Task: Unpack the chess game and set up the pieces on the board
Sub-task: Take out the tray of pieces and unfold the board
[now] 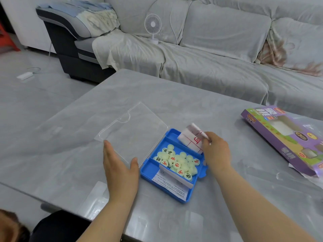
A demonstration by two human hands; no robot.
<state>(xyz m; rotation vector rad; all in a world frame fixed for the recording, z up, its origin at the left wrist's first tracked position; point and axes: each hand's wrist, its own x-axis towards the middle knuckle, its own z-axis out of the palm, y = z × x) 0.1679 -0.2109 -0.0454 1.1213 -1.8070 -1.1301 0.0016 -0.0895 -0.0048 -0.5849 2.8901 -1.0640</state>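
A blue plastic case (148, 169) lies open on the grey table, its clear lid (132, 130) folded flat to the left. Its middle compartment holds several pale green round chess pieces (178, 162) with red and black characters. A printed leaflet (172, 186) sits in the near compartment. My right hand (215, 151) pinches the folded white paper board (191, 138) with red lines, tilted up out of the far compartment. My left hand (118, 166) rests flat on the clear lid with straight fingers.
The purple cardboard game box (286, 137) lies at the table's right edge on clear wrapping. A covered grey sofa (209, 63) with a small white fan (153, 27) stands behind the table. A dark knee shows at the near left.
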